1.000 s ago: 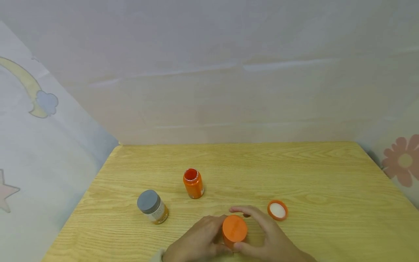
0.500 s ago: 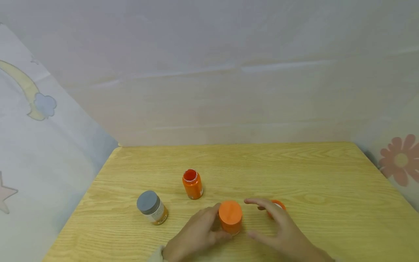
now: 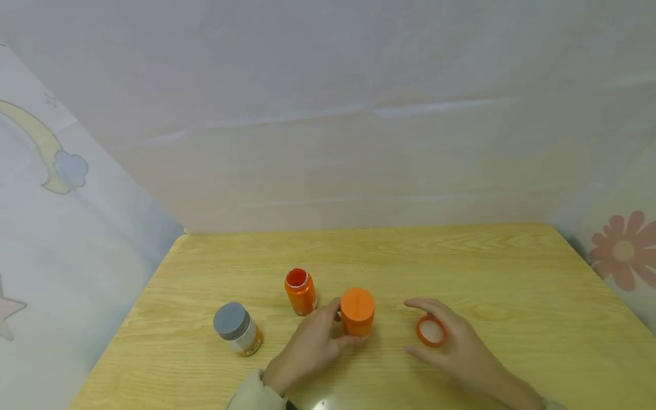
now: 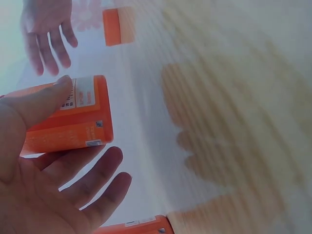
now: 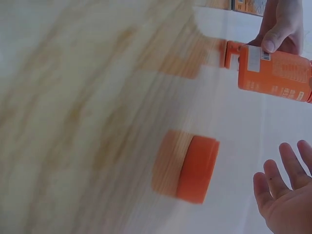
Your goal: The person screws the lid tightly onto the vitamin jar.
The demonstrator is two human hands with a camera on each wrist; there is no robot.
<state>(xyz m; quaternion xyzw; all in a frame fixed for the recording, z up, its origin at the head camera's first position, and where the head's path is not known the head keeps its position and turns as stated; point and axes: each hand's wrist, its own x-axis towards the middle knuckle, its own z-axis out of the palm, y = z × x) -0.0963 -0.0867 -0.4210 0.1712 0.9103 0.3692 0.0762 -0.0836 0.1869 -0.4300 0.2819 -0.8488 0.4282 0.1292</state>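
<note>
While the left hand (image 3: 315,344) has the capped orange bottle (image 3: 357,312) pinched between thumb and fingers, the right hand (image 3: 461,347) is open, fingers apart, not gripping anything. That bottle is upright, low and just right of centre in the head view. Going by the left wrist shot, the thumb lies across the label, and there's a gap between the base and its reflection, so it looks like it's held a bit above the tabletop (image 3: 492,267).

Right hand's at the lower right of the frame, around and over a loose orange cap (image 3: 431,331) with its pale inside facing up. From the head camera the cap sits between thumb and fingers, but the right wrist camera shows them apart, so no contact there.

Just up and left of the held bottle, around the lower middle of the frame, there's a second orange bottle (image 3: 301,296) standing with its mouth uncovered. Further to the lower left is a jar (image 3: 240,330) with a grey lid (image 3: 231,320) on, also standing upright. All of this is on or over the wood-grain tabletop. Behind it is a pale wall covering (image 3: 328,114), with a yellow moon (image 3: 38,131) at upper left and a pink flower (image 3: 624,250) at the right edge.
</note>
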